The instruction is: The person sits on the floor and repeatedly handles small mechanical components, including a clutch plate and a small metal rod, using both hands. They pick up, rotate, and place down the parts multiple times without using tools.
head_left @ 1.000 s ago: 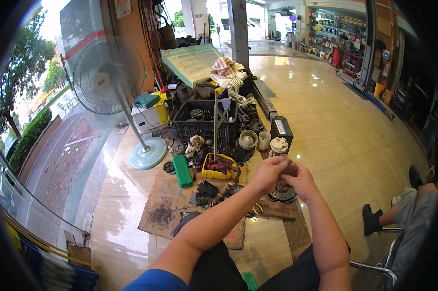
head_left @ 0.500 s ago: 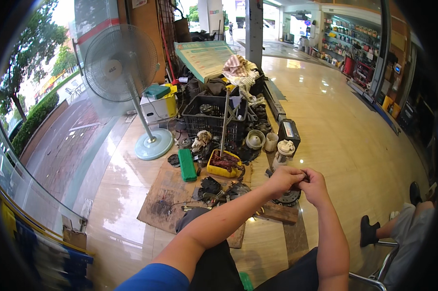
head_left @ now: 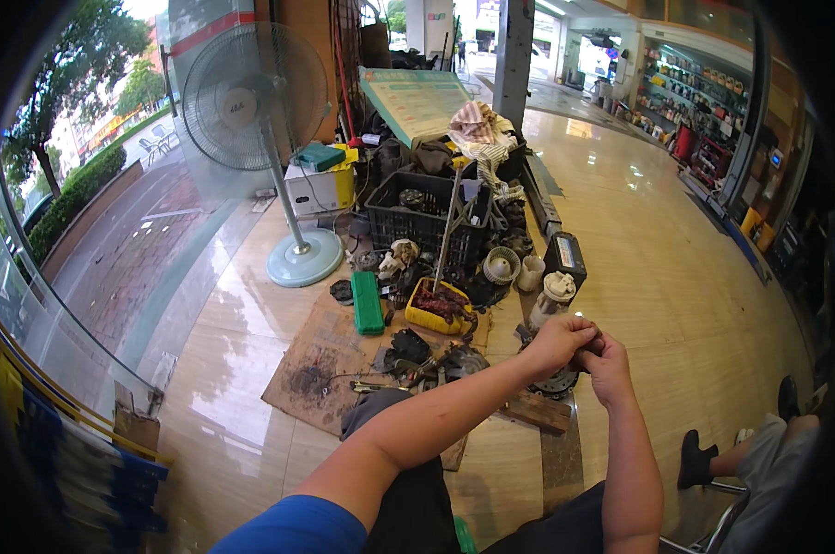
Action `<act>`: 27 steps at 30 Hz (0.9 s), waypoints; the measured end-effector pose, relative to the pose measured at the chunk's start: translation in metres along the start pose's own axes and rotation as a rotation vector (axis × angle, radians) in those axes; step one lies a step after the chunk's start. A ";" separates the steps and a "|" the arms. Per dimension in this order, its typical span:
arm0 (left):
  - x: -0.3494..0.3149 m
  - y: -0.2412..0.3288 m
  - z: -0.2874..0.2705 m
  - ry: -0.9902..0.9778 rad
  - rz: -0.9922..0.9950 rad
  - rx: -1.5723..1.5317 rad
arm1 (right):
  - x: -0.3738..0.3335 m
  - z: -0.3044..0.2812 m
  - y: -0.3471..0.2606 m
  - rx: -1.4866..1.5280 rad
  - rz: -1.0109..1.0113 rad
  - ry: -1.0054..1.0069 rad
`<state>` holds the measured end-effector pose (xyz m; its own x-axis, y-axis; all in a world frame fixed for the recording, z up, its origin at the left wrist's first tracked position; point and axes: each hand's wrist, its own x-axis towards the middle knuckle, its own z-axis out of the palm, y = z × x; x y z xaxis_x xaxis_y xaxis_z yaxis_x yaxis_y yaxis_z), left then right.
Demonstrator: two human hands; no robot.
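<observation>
My left hand [head_left: 562, 343] and my right hand [head_left: 608, 367] meet fingertip to fingertip, both pinched closed. A small dark piece seems to sit between the fingers, too covered to name. Below them lies a round metal part [head_left: 558, 382], partly hidden by the hands, beside a wooden block [head_left: 539, 412]. Just beyond the left hand stands a cylindrical part with a whitish top [head_left: 558, 288]. Left of the forearm, dark greasy parts [head_left: 408, 353] lie on a stained cardboard sheet [head_left: 302, 374].
A yellow tub [head_left: 427, 318] with reddish contents and a stick stands by a green case [head_left: 367, 303]. Behind are a black crate [head_left: 408, 231], a box-shaped black battery [head_left: 566, 254] and a standing fan [head_left: 305, 257]. At right, a seated person's shoe [head_left: 695, 460] shows.
The view has turned, so the background sits further right and most of it slightly higher. My hands stay joined, their fingers shifting slightly around the small piece.
</observation>
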<state>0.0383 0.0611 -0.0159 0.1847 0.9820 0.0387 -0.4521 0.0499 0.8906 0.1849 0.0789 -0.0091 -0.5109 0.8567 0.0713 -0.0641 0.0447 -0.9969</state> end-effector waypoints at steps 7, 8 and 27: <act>-0.002 0.001 0.003 0.043 0.039 0.094 | 0.002 0.002 0.002 0.024 0.007 0.009; -0.003 0.003 0.004 0.042 0.051 0.118 | 0.002 0.002 0.002 0.045 0.002 0.010; -0.008 0.027 0.007 -0.097 0.109 0.309 | -0.002 0.004 -0.008 0.065 -0.017 0.003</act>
<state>0.0309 0.0535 0.0112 0.2381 0.9560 0.1712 -0.1903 -0.1269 0.9735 0.1829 0.0748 -0.0014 -0.5070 0.8575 0.0875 -0.1279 0.0256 -0.9915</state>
